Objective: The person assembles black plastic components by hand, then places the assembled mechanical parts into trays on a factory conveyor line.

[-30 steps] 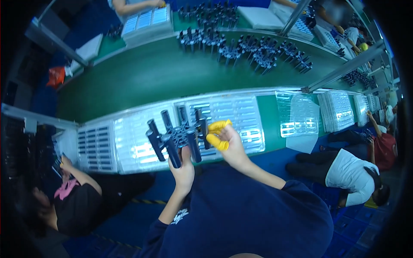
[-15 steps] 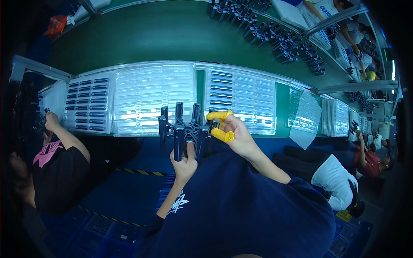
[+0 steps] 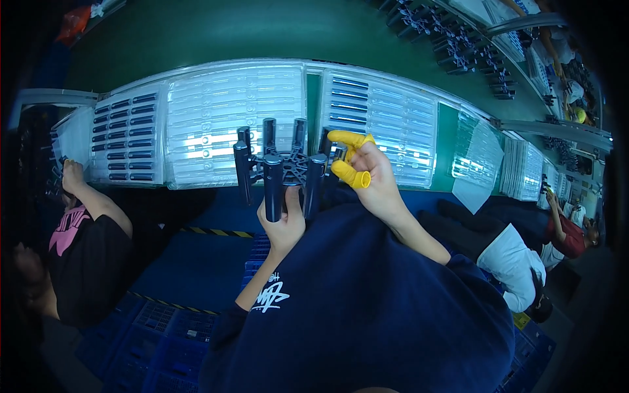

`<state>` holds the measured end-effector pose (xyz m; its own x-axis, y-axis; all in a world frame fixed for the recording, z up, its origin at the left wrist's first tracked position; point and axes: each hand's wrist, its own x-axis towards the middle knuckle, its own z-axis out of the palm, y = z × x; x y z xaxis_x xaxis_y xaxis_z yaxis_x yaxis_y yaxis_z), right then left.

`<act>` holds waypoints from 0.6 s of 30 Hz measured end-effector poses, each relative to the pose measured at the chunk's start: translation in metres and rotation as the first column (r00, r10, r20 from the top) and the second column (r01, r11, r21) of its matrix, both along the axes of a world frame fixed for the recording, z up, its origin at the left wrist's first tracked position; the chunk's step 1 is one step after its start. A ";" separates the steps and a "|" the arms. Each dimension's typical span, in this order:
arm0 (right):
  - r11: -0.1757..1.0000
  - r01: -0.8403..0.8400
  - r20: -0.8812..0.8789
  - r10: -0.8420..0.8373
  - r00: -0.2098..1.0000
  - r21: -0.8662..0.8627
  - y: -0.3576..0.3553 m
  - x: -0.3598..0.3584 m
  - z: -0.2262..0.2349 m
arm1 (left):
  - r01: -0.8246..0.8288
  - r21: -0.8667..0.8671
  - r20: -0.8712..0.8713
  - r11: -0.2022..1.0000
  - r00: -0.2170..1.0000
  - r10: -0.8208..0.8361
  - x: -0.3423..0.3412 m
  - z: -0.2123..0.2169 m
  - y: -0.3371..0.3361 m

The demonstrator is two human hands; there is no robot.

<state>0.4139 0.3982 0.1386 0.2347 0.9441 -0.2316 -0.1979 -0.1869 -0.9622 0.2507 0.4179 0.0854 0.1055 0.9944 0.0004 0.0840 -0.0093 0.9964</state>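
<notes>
My left hand (image 3: 283,230) is closed under a dark spoked frame (image 3: 288,171), holding it up in front of my chest. Several glossy black tubes (image 3: 272,190) stand upright in a ring around its hub. At the frame's right side, my right hand (image 3: 375,173) pinches another black tube (image 3: 325,139) between thumb and finger. Yellow finger cots (image 3: 354,175) cover those fingertips. Beyond the frame lies a clear plastic tray (image 3: 403,141); dark tubes (image 3: 349,101) fill its left column, and the rest of its slots look pale.
Stacked clear trays (image 3: 226,121) lie left of centre, beside a tray of dark tubes (image 3: 131,141). Tube-bearing frames (image 3: 452,49) line the green bench (image 3: 242,36) at far right. Co-workers sit to the left (image 3: 92,262) and right (image 3: 514,262). Metal posts (image 3: 59,97) flank the bench.
The view has shifted, so bench and trays appear higher. The frame and both hands also sit slightly higher in the picture. My right hand keeps its pinch at the frame's right side.
</notes>
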 end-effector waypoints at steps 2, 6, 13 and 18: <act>0.998 0.066 0.051 -0.065 0.997 -0.011 0.002 0.009 0.001 | 0.051 0.065 -0.192 0.997 0.981 -0.038 0.006 0.013 0.005; 0.997 0.071 0.198 -0.064 0.978 -0.031 0.009 0.027 0.001 | 0.116 0.138 -0.367 0.984 0.928 -0.058 0.010 0.015 0.004; 0.990 0.117 0.224 -0.098 0.970 -0.074 0.018 0.026 -0.011 | 0.113 0.101 -0.118 0.988 0.988 -0.101 0.011 0.004 0.005; 0.985 0.140 0.280 -0.106 0.954 -0.103 0.012 0.028 -0.022 | 0.133 0.181 -0.188 0.975 0.977 -0.099 0.015 0.004 0.006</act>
<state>0.4414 0.4104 0.1166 0.4170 0.8731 -0.2527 0.0397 -0.2952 -0.9546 0.2661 0.4235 0.0890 0.2355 0.9586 0.1600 0.2461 -0.2181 0.9444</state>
